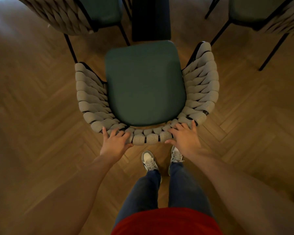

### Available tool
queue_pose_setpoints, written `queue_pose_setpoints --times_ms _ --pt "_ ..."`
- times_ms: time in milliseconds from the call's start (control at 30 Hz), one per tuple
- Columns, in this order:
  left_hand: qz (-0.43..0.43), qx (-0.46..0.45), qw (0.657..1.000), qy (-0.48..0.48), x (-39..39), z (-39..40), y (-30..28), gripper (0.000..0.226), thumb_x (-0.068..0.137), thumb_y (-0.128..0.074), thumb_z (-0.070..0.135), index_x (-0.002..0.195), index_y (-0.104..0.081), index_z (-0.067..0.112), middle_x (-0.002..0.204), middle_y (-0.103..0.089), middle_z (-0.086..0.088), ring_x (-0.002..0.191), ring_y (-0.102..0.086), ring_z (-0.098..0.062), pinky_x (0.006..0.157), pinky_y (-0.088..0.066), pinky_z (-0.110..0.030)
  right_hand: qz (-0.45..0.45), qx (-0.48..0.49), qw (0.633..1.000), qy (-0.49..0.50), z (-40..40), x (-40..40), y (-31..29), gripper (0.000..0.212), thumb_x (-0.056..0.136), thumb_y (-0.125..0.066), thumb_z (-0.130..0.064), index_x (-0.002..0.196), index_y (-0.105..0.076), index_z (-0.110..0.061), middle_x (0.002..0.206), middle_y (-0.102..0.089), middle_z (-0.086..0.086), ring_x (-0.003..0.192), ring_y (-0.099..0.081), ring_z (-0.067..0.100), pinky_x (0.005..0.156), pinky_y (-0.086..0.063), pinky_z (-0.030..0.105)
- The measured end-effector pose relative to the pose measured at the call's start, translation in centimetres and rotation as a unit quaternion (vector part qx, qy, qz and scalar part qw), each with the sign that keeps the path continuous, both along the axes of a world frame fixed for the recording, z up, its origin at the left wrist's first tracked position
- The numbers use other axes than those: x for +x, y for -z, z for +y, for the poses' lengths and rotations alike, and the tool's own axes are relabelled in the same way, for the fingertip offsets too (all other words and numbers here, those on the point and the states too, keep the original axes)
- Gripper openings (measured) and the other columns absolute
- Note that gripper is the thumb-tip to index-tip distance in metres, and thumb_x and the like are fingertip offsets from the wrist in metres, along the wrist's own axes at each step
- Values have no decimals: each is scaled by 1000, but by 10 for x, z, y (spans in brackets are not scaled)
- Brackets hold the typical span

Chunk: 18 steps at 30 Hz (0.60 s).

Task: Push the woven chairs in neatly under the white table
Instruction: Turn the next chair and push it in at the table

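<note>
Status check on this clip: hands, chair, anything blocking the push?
Left hand and right hand both grip the woven backrest. Chair's green seat faces a dark post straight ahead. Neighbour chairs left and right.

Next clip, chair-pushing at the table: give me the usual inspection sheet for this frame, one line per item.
Surface: herringbone wood floor; no white tabletop shows, only a dark post ahead of the seat.
Job's things: middle woven chair, green seat, curved backrest toward the person; left woven chair and right woven chair at the top edge, partly cut off.
Clutter: nothing seen.
Grippers: left hand and right hand both rest on the middle chair's back rim, fingers over the weave, thumbs on the outer side.
Cables: nothing seen.
Surroundings: person's sneakers, jeans and red shirt below; dim lighting, blurred edges.
</note>
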<state>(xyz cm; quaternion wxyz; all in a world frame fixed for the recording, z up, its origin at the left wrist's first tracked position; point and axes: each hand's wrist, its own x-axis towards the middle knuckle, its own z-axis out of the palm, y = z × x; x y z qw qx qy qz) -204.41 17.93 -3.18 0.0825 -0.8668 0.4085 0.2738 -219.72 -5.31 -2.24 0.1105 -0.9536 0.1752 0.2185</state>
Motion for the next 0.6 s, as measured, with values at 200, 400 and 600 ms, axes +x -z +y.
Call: queue_pose_setpoints --times_ms 200,400,600 --pt "5 -4 1000 27 -2 -28 -6 52 97 -41 53 142 -40 27 139 -50 3 143 -25 -26 113 4 -67 9 0 1000 28 -19 -13 -2 54 90 -45 -62 136 -51 -33 131 -53 -4 129 -43 20 115 -9 59" --pt "2 -20 999 47 10 -65 -6 53 96 -43 52 142 -41 26 136 -52 2 140 -28 -25 113 2 -67 8 -1 999 45 -51 -12 -3 56 90 -45 -63 136 -51 -32 130 -54 -3 128 -43 21 115 -10 60" --pt "-1 -17 999 42 33 -104 -7 54 96 -42 53 142 -41 26 134 -52 2 138 -31 -23 112 5 -65 3 20 998 61 -89 9 1 55 91 -45 -61 138 -51 -32 131 -52 -4 130 -39 20 116 -2 61"
